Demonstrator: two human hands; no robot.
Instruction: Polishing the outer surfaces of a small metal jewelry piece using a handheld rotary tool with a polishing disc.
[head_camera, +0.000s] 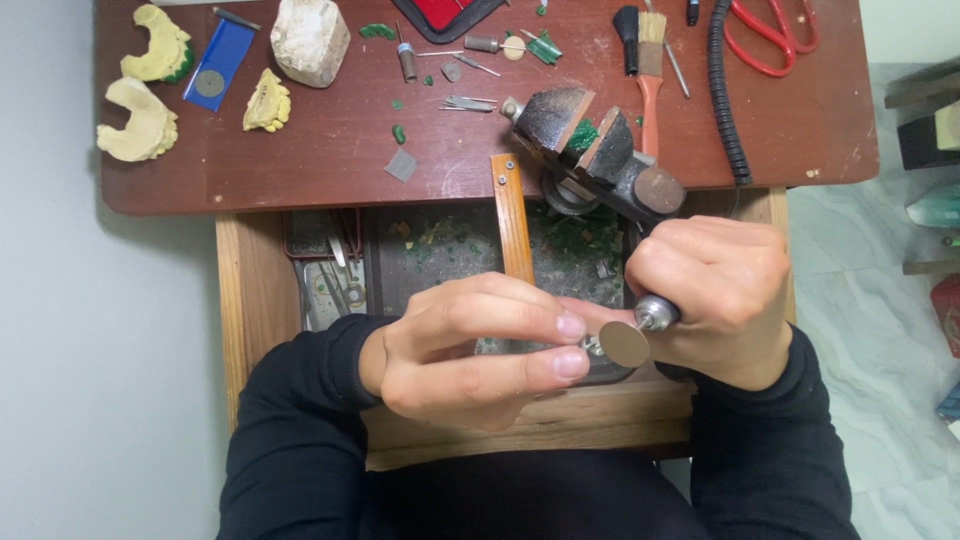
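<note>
the right hand (715, 300) was closed tightly around a rotary handpiece (655, 313), its chuck and a flat tan sanding disc (624, 343) poking out toward the left — a full-fist grip that probably kept the tool steady. the left hand (470, 345) was closed in a pinch, thumb and forefinger tips meeting right against the disc on a small workpiece (588, 346), which was too small and too hidden to identify. both hands hovered close together over an open wooden drawer (245, 300) beneath the worktop (300, 170), likely so that dust and green chips (575, 240) fell into the tray rather than onto the lap. a narrow wooden bench peg (511, 215) jutted out from the worktop edge just above the left hand, near enough to brace against, though i could not tell whether the hand touched it. both forearms, in black sleeves, came in from the bottom with the wrists angled inward. on the worktop, a small dark vise (590, 145) held a piece of green material, a brush (648, 60) and red scissors (770, 35) lay behind it, and pale yellow plaster casts (140, 120) sat well apart at the far left — out of the way of the work.
</note>
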